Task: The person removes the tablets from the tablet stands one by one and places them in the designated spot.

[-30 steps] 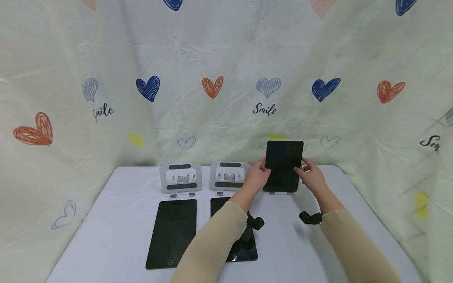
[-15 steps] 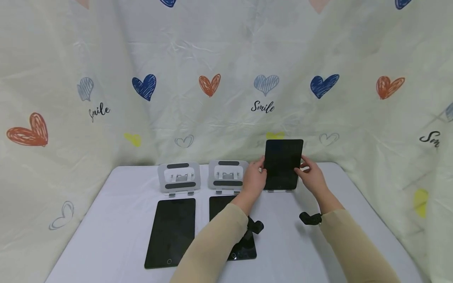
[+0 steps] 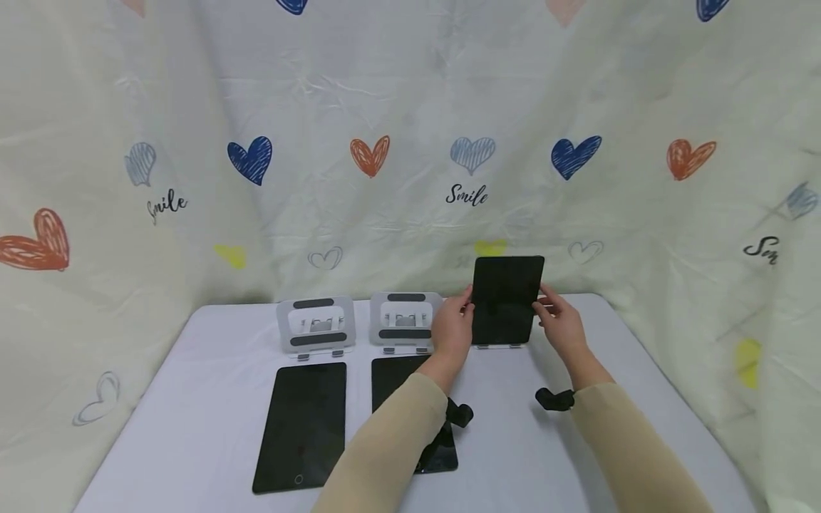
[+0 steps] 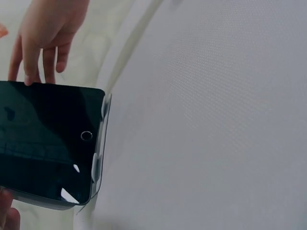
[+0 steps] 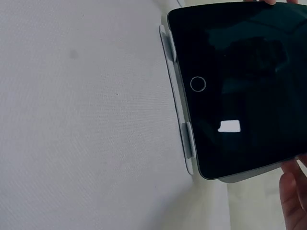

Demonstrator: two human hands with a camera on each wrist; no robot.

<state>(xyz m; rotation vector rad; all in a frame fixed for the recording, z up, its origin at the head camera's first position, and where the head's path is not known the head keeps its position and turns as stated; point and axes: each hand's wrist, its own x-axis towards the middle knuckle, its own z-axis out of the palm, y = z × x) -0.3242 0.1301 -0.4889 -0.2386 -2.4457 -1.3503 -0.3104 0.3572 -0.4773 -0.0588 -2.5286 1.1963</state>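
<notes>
A black tablet (image 3: 508, 299) leans upright on a stand at the right, with the stand's two lower clips (image 5: 189, 139) under its bottom edge in the right wrist view. My left hand (image 3: 452, 331) touches the tablet's left edge, thumb beside the edge rather than over the screen. At the opposite edge is my right hand (image 3: 561, 324); its fairly straight fingertips touch the side in the left wrist view, and its thumb is off the screen. Most of the stand is hidden behind the tablet.
Two grey stands, one at the left (image 3: 316, 325) and one in the middle (image 3: 405, 319), hold no tablets. Before them lie two black tablets, the left one (image 3: 301, 424) in full view, the other (image 3: 398, 377) partly under my left sleeve. A patterned curtain (image 3: 410, 235) hangs behind the white table (image 3: 500, 442).
Both thumbs have come off the tablet's screen to its edges. The tablet stays leaning on its stand. The whole head view has shifted slightly.
</notes>
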